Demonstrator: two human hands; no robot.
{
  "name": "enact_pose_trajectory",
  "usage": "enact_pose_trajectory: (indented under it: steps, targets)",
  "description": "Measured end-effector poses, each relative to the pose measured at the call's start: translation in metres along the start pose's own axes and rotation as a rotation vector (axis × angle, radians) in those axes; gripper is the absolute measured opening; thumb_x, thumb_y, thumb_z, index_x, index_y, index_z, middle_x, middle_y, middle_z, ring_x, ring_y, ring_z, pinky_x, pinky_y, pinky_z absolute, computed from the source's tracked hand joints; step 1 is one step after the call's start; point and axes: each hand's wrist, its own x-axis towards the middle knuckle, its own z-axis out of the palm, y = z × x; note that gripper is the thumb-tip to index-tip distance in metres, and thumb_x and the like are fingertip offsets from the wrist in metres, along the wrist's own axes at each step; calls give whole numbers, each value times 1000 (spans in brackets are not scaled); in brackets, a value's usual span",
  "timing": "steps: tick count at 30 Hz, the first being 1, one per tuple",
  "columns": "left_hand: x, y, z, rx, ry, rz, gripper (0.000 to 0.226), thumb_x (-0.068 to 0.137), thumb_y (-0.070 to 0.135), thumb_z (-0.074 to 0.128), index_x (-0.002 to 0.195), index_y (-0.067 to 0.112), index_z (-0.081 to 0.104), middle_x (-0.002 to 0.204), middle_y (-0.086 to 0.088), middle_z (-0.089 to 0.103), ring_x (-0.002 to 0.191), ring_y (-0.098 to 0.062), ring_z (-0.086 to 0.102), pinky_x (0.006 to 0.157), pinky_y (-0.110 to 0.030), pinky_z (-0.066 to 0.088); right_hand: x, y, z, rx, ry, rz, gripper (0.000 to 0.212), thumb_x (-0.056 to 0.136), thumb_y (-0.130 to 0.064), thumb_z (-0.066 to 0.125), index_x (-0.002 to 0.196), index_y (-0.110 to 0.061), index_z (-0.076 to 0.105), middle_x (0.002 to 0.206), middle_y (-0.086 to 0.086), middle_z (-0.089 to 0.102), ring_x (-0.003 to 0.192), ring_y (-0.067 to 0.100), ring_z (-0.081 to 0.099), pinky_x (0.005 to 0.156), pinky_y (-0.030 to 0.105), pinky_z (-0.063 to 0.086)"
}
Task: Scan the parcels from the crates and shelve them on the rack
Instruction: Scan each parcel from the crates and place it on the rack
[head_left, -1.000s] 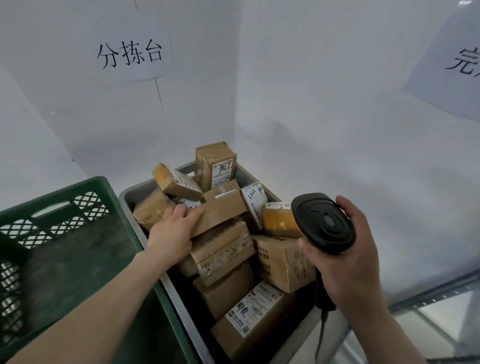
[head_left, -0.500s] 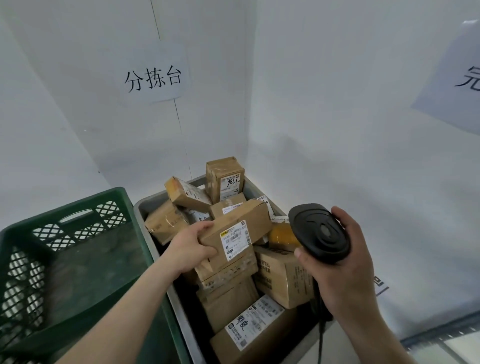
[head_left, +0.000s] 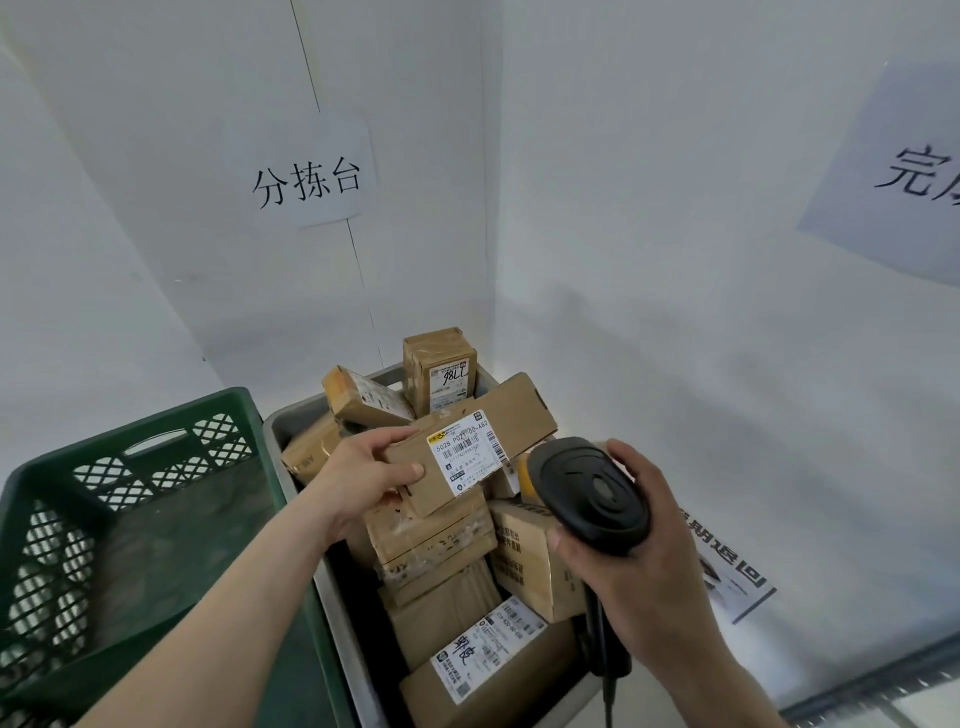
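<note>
Room: white walls (head_left: 649, 208) meet in a corner behind the crates; a vertical seam runs down the left-hand wall.
Counter: a white surface (head_left: 779, 467) carries both crates and reaches the right wall; a metal edge shows at its near right corner.
Signs: a paper sign (head_left: 306, 176) with black characters hangs on the left-hand wall above the crates; a second sign (head_left: 893, 176), cut off by the frame, hangs on the right wall; a printed label (head_left: 732, 577) lies flat on the counter just right of the grey crate.
Green crate: a lattice-walled green crate (head_left: 130, 467) stands at the counter's left side, touching the grey crate.
Grey crate: a grey crate (head_left: 332, 597) in the counter's back corner is heaped with brown parcels (head_left: 441, 545), some bearing white labels.
Held parcel: a long brown carton (head_left: 467, 441) is raised above the heap, tilted, its barcode label facing up.
Left hand: the left hand (head_left: 363, 473) grips the carton's near left end, thumb on top.
Scanner: a black handheld scanner (head_left: 592, 493) sits just right of the carton's label, its head close to it, its cable hanging down.
Right hand: the right hand (head_left: 639, 571) is wrapped around the scanner's handle.
</note>
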Motion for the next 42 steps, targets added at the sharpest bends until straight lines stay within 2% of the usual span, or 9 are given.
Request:
enact_pose_trajectory:
  steps: [6, 11, 14, 19, 28, 31, 36, 40, 42]
  targets:
    - [-12, 23, 20, -20, -40, 58, 47, 86, -9, 71, 122, 20, 67, 104, -8, 76, 85, -15, 75, 62, -24, 58, -10, -10, -3, -26, -113, -14, 77, 68, 5, 88, 120, -39, 51, 106, -42, 63, 101, -14, 63, 77, -1, 44]
    - [-21, 31, 33, 32, -44, 89, 57, 84, -9, 73, 131, 20, 63, 114, -11, 71, 93, -23, 73, 66, -26, 58, -18, -9, -11, -48, -128, -43, 79, 66, 7, 87, 120, -39, 52, 105, -36, 66, 100, -10, 65, 76, 2, 48]
    - [-28, 32, 37, 46, -42, 88, 57, 84, -8, 73, 132, 19, 63, 111, -9, 72, 90, -19, 73, 64, -23, 56, -23, -7, -17, -33, -124, -46, 81, 66, 6, 87, 123, -39, 52, 107, -34, 66, 101, -6, 66, 77, 6, 50]
    - [-45, 33, 43, 23, -31, 78, 54, 86, -10, 71, 132, 17, 64, 109, -11, 74, 87, -17, 71, 57, -19, 54, -33, -9, -27, -19, -113, -53, 82, 65, 7, 88, 122, -40, 52, 105, -32, 67, 92, -6, 68, 73, 1, 47]
    - [-85, 29, 51, -34, -2, 95, 52, 86, -10, 70, 130, 17, 65, 106, -10, 74, 83, -18, 72, 60, -23, 55, -61, -14, -41, 11, -125, -76, 89, 67, 2, 90, 133, -39, 46, 110, -37, 64, 99, -9, 66, 77, 3, 49]
    - [-99, 25, 57, -133, 3, 90, 51, 84, -12, 69, 126, 17, 65, 113, -15, 67, 84, -24, 71, 59, -27, 57, -71, -19, -42, 42, -64, -67, 88, 68, 4, 88, 131, -40, 45, 110, -39, 62, 101, -10, 65, 80, 5, 49]
    - [-121, 21, 71, -332, -140, 39, 48, 87, -12, 63, 124, 19, 60, 105, -19, 70, 83, -34, 64, 53, -31, 58, -90, -31, -44, 62, 88, -50, 80, 71, 7, 84, 123, -41, 47, 102, -44, 62, 101, -16, 61, 79, -2, 43]
    - [-139, 22, 82, -429, -302, 16, 49, 87, -12, 60, 124, 21, 60, 105, -16, 72, 84, -34, 69, 53, -33, 59, -111, -40, -43, 65, 195, -26, 88, 73, 3, 87, 146, -23, 44, 105, -30, 68, 102, -14, 62, 79, -1, 44]
    - [-150, 21, 87, -433, -390, 13, 50, 86, -12, 60, 125, 20, 61, 107, -15, 72, 83, -32, 72, 57, -36, 61, -123, -45, -40, 49, 266, -40, 89, 73, 2, 87, 147, -22, 43, 108, -39, 63, 104, -14, 61, 81, 0, 44]
